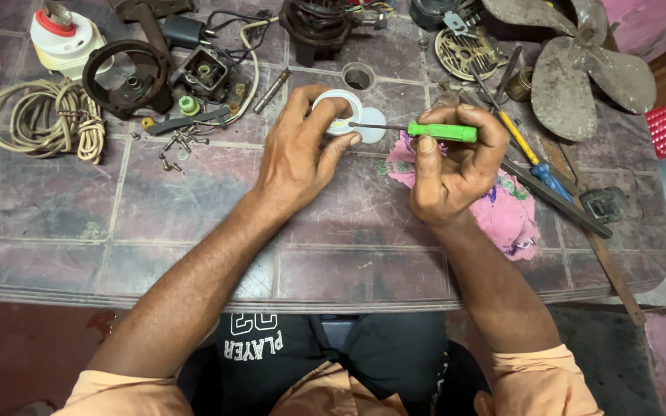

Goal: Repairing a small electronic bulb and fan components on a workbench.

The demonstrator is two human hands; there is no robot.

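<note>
Basically mid-unscrewing: left hand (296,158) gripping the white cap (338,112), right hand (456,158) clamped on the green screwdriver (441,132), needs steady tip pressure next.

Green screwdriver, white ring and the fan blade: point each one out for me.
Green screwdriver (442,132), head view, middle of its green handle.
White ring (338,98), head view, upper rim above the left hand's fingers.
Fan blade (572,73), head view, centre of the large dusty blade at top right.

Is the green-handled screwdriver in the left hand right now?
No, the right hand grips the green-handled screwdriver, while the left hand holds the small round white plastic part.
</note>
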